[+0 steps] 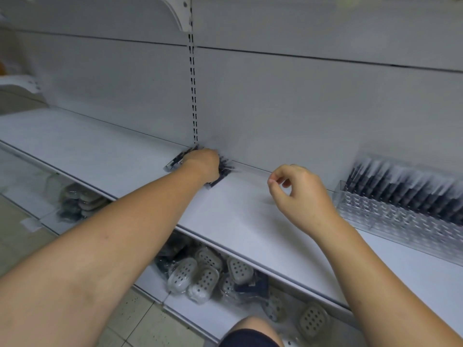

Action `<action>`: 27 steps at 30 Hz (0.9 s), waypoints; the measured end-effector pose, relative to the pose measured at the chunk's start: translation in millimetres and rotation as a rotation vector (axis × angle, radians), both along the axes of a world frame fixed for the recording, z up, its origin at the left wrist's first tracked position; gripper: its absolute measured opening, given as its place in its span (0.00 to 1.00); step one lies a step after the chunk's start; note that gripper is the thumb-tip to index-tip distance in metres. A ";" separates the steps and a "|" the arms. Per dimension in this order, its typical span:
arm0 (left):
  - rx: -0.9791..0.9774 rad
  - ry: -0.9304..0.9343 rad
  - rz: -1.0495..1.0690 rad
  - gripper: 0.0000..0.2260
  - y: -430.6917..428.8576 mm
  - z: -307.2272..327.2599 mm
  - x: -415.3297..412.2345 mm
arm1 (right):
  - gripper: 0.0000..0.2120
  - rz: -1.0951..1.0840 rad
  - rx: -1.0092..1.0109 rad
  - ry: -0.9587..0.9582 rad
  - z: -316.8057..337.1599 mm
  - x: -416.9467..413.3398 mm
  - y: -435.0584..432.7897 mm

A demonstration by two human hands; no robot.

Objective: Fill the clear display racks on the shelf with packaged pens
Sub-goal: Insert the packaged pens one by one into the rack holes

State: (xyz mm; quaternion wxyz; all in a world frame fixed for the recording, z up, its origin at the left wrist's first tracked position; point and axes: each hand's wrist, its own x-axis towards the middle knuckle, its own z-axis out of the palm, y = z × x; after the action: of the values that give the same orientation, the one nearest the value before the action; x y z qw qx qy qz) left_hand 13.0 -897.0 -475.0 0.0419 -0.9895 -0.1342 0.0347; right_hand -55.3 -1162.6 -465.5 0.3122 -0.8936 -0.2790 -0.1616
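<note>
A: Left hand (203, 166)?

B: Arm stretched out to the back wall. The hand sits on top of a loose pile of packaged pens (224, 169) lying flat on the shelf (112, 151). Fingers are bent down over the pile, tips out of sight. It grips the bundle; the packs stick out on both sides of the hand.

A: Right hand (298, 194)?

B: Up off the shelf, well apart from the left hand and to its right. Fingers loosely curled, thumb tip close to the forefinger tip. Nothing seen between them. It holds nothing.

A: And the rack (400, 216)?

B: Clear plastic, with a grid of holes in its front. It stands on the same shelf to the right of the right hand, near it but not touching. A row of pens (400, 186) stands in it, dark and packed close, leaning towards the wall. Motion blur hides the print on the packs.

A: Anything above the left hand?

B: A slotted metal strip (192, 83) runs straight up the wall from the pile.

A: Below the hands?

B: A lower shelf holds a heap of wrapped soap dishes (200, 274), pale with dark holes, under both forearms. Closer to the body, a knee (253, 331) shows at the bottom edge, with tiled floor (140, 319) to the left of it.
</note>
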 end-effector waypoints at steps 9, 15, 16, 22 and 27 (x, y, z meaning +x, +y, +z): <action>-0.069 -0.112 0.013 0.05 -6.5 5.3 -18.8 | 0.07 -0.004 0.039 0.008 1.7 -7.4 -14.3; -0.440 -0.394 -0.087 0.09 -34.1 24.9 -55.2 | 0.07 -0.030 0.194 0.031 9.4 -14.7 -50.2; -0.615 -0.418 -0.126 0.09 -47.4 27.6 -63.6 | 0.07 -0.039 0.234 0.035 10.8 -15.9 -58.5; -1.571 -0.235 -0.239 0.09 -151.8 33.0 -103.4 | 0.08 -0.028 0.511 0.176 18.2 -25.4 -117.9; -1.666 -0.037 -0.408 0.12 -235.3 30.5 -102.7 | 0.06 -0.062 0.607 0.192 23.0 -37.1 -178.4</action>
State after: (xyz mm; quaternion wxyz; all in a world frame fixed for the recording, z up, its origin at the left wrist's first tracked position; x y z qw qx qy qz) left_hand -89.7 -1132.3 -444.6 -0.6952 -0.7028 0.1149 0.0977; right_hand -92.4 -1340.9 -442.5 0.5843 -0.7789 -0.1601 -0.1618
